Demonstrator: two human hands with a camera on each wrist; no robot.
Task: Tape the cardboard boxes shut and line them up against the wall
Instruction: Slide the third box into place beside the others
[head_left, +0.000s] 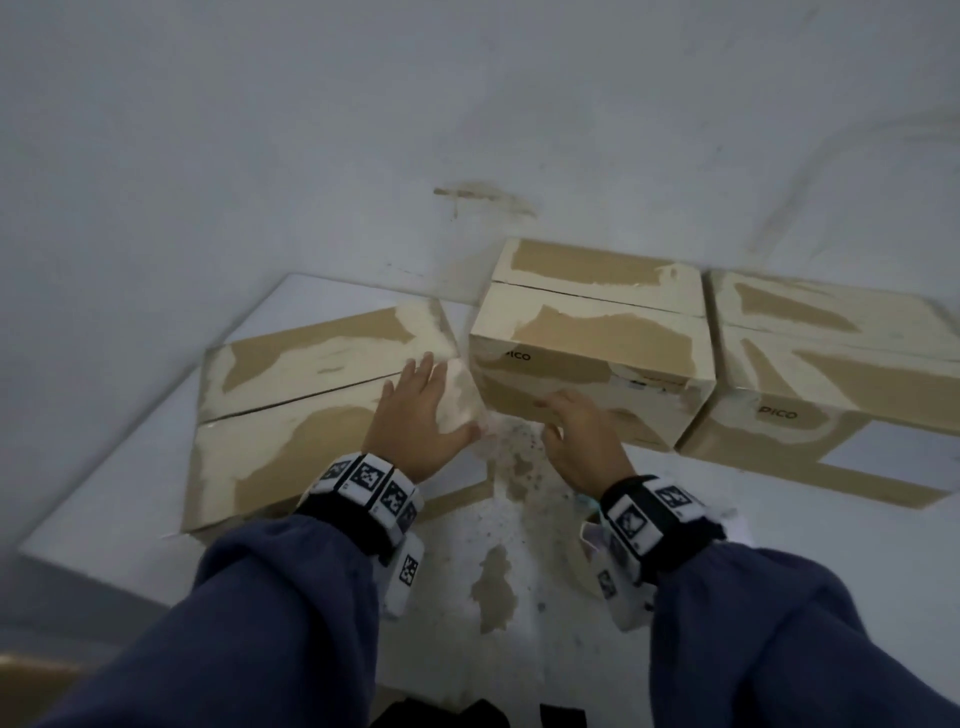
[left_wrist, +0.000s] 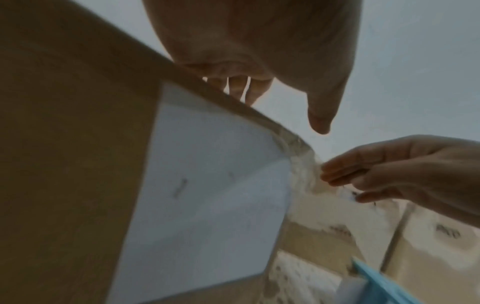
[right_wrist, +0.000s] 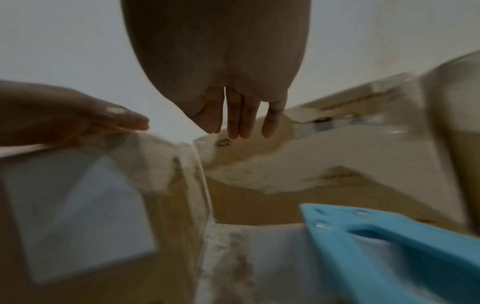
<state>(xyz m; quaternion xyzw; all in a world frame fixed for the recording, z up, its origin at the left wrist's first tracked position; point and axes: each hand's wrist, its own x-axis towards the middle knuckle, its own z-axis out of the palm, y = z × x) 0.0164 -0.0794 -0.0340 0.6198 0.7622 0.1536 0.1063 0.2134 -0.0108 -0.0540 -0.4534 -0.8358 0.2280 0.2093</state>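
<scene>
**Three cardboard boxes at the wall, both hands at the left-hand gap**

Head view: three cardboard boxes stand on the floor (head_left: 519, 571) in front of a pale wall (head_left: 311, 130). The right box (head_left: 831, 364) and the middle box (head_left: 592, 338) stand just beside each other, their far sides at or very near the wall. The left box (head_left: 311, 405) is turned at an angle, its far right corner near the middle box and the rest well out from the wall. Each box shows a dark seam between its closed top flaps; whether tape covers any seam cannot be told.

The left hand (head_left: 421, 410) lies flat on the top right corner of the left box, fingers straight and slightly spread, its grip released. The right hand (head_left: 582, 436) reaches to the near lower face of the middle box, fingers extended and gripping nothing; contact with the cardboard cannot be confirmed. Both views from the wrists are blurred. A light-blue plastic part (right_wrist: 389, 246) fills the lower right of the right wrist view, what it is being unclear. Blue sleeves (head_left: 280, 623) and marker-tagged wristbands (head_left: 363, 488) cover the forearms.
</scene>
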